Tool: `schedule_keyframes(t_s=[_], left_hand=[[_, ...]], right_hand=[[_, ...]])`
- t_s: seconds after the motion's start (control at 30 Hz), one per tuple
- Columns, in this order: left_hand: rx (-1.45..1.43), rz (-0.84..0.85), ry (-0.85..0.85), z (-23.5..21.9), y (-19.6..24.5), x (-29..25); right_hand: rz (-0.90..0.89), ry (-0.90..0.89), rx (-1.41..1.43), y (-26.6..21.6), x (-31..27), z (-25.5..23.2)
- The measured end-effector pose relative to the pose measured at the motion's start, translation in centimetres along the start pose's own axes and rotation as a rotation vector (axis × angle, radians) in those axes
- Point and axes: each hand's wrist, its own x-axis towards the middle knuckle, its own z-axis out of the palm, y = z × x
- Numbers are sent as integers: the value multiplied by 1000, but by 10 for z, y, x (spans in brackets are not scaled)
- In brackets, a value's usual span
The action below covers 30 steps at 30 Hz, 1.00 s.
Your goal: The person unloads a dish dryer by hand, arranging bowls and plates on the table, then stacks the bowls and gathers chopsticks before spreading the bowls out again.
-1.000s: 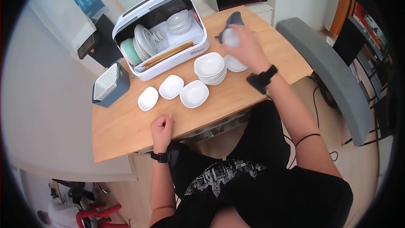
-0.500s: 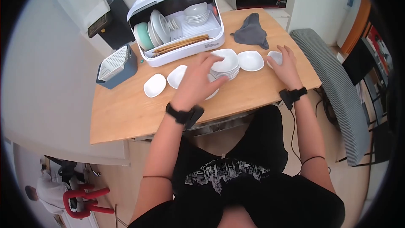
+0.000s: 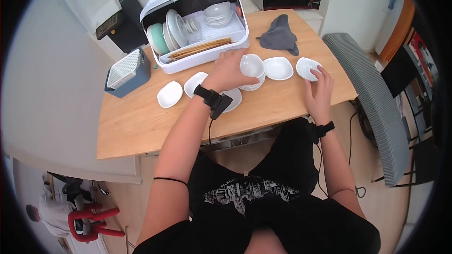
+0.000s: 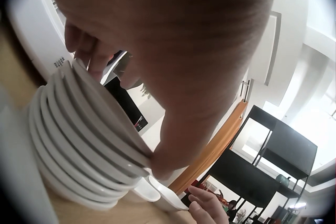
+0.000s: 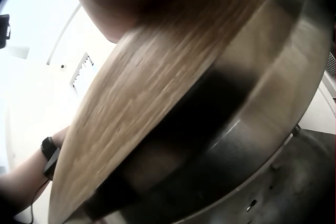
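Note:
The left hand (image 3: pixel 227 71) spans the top white bowl (image 3: pixel 252 66) of a stack, thumb on the near rim and fingers at the far side. In the left wrist view the thumb of the left hand (image 4: pixel 184 77) meets the rim of the stacked bowls (image 4: pixel 79 140). My right hand (image 3: pixel 321 95) lies beside a single bowl (image 3: pixel 306 67) at the right, fingertips over its near rim, fingers loosely bent. Another bowl (image 3: pixel 278 68) sits between that one and the stack. The right wrist view shows mostly table edge (image 5: pixel 131 108).
Two bowls, one at the left (image 3: pixel 170 95) and one partly behind the left wrist (image 3: pixel 193 83), and a third below the stack (image 3: pixel 232 100), sit on the table (image 3: pixel 136 134). Behind are a dish cabinet (image 3: pixel 207 55), a blue-grey basket (image 3: pixel 129 81) and a grey cloth (image 3: pixel 278 36).
The left hand has come from the table's front edge to the stack. The right hand has brought a bowl from the cloth to the table's right side, then drawn back slightly towards the body.

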Motion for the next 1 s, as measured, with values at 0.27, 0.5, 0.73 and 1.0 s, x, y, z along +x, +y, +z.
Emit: schedule_keyframes(t_s=[0.27, 0.5, 0.73, 1.0], left_hand=[[38, 15, 141, 15, 7, -5], [-33, 15, 350, -43, -25, -71], [44, -232, 340, -49, -62, -209], [94, -254, 317, -16, -75, -242]], right_hand=[[-16, -4, -42, -1, -3, 1], [-152, -135, 19, -41, 14, 8], [-262, -373, 195, -107, 58, 59], [-114, -653, -41, -156, 73, 93]])
